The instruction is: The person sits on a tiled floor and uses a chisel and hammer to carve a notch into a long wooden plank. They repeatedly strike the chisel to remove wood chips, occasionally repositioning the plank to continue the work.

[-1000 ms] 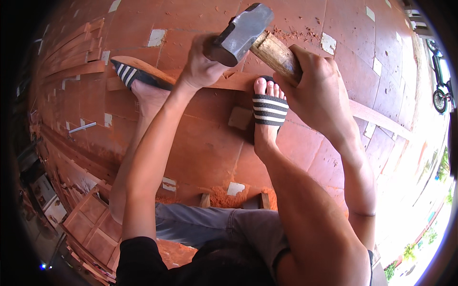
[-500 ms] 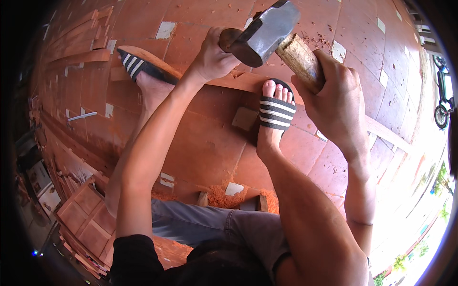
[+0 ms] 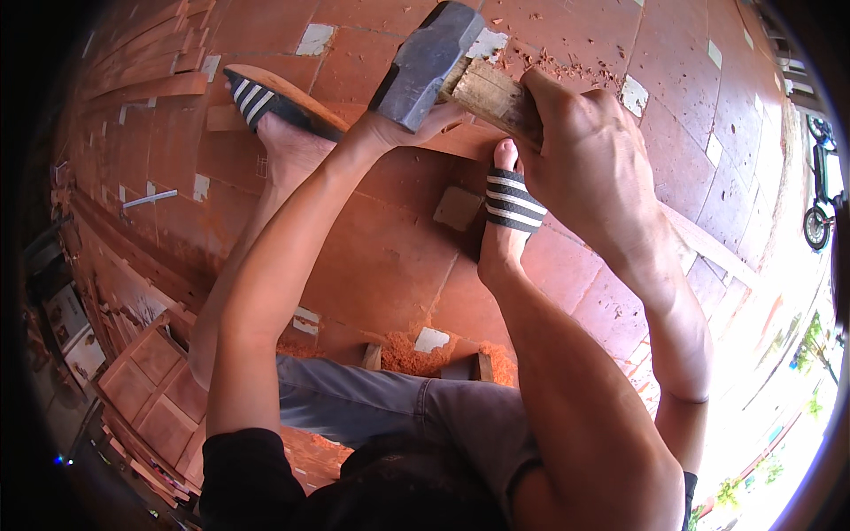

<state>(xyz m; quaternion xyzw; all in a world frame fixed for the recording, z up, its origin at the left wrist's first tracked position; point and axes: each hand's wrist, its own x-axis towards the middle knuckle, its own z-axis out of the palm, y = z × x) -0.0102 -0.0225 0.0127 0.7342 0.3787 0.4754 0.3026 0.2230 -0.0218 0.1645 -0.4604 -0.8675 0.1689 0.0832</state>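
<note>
My right hand (image 3: 589, 155) grips the wooden handle of a hammer (image 3: 429, 66), which has a heavy grey steel head. The head sits over my left hand (image 3: 398, 128) and hides most of it. Only the wrist and some finger edges of that hand show, around whatever it holds. A moment ago a round brown end stuck up from its fist; the hammer head covers that spot now. Beneath the hands a long reddish wooden plank (image 3: 465, 140) lies on the floor. My striped sandals (image 3: 516, 199) rest at it, one foot to each side of my left hand.
Wood chips (image 3: 567, 66) are scattered on the tiled floor (image 3: 381, 239) beyond the hands. Orange sawdust (image 3: 407, 356) lies near my legs. Stacked boards (image 3: 168, 62) are at the far left, and a panelled wooden piece (image 3: 159, 389) at the lower left. A bicycle-like vehicle (image 3: 819, 190) stands far right.
The hammer has swung left and down, its head now covering my left hand and the round brown end. My right hand came left with it. My left hand stays in nearly the same place.
</note>
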